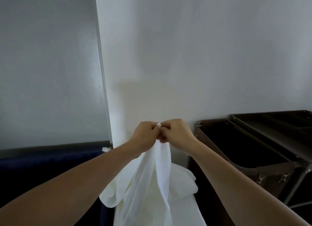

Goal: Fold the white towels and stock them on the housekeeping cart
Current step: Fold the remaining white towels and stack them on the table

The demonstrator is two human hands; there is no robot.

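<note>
Both hands, left hand (146, 134) and right hand (177, 133), pinch the white towel (157, 175) by its top, held hanging in front of the wall, apparently unfolded, housekeeping cart (263, 141) at right awaiting stock.

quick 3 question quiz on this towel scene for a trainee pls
1. True or false: the left hand and the right hand both pinch the top of the hanging white towel.
2. On which side of the person is the housekeeping cart? A left, B right, C out of view.
3. Fill in: the two hands are held ___ (together / far apart).
Key: 1 true; 2 B; 3 together.
</note>
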